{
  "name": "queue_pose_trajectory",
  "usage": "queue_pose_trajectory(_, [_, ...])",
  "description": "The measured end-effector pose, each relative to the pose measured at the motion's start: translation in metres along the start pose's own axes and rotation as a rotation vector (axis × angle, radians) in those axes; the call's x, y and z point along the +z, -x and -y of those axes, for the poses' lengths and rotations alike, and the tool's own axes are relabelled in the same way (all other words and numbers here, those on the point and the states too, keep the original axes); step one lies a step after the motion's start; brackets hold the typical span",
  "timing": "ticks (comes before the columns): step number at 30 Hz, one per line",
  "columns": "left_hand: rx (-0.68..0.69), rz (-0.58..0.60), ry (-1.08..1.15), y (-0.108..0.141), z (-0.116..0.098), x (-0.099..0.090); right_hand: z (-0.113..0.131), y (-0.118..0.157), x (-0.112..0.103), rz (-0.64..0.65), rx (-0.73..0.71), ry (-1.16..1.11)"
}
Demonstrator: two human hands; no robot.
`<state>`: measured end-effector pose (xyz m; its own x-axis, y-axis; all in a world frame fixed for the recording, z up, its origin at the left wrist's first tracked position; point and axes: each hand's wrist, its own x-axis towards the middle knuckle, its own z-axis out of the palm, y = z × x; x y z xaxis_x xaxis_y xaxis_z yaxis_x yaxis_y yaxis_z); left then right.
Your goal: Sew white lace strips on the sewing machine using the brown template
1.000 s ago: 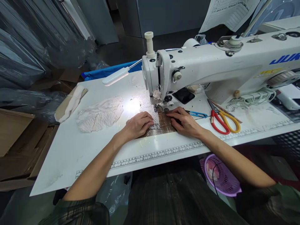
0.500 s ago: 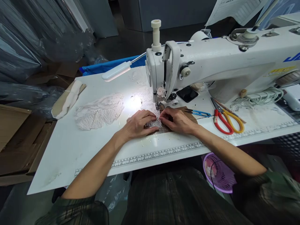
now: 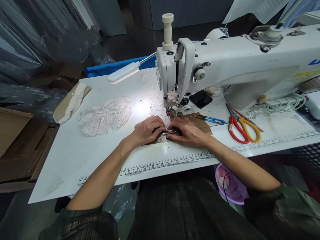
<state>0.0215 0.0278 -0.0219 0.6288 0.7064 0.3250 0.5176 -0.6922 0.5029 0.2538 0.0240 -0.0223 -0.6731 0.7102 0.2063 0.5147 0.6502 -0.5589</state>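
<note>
While the white bench spreads beneath everything, the sewing machine takes up its right side, head just beyond my fingers. Brown sheet lies flat before it, apparently stiff and smooth. My left hand is narrow, thumb and fingers pinching the near end of the lace; my right hand sits opposite, thumb and forefinger slightly parted, whether gripping I cannot tell. Lace lies partly over the sheet, beside the presser foot. Judged light, soft, easily stretched or snagged: best held by its edges, flat.
</note>
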Motion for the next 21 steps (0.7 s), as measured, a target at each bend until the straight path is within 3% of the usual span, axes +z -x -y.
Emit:
queue_pose_trajectory(13, [0.131, -0.080, -0.028, 0.0012, 0.0005, 0.0028, -0.0033, -0.0011, 0.0028, -0.101, -0.003, -0.058])
queue_pose_trajectory(16, [0.107, -0.186, -0.044, -0.0001, -0.0001, 0.0025, -0.0071, -0.0006, -0.0016, -0.138, 0.019, -0.020])
queue_pose_trajectory(19, [0.099, -0.320, -0.081, -0.0010, -0.0010, 0.0016, -0.0092, -0.0001, -0.0044, -0.082, -0.021, 0.115])
queue_pose_trajectory(21, [0.118, -0.333, -0.114, -0.0013, -0.0012, 0.0015, -0.0086, 0.0005, -0.0047, -0.040, -0.062, 0.173])
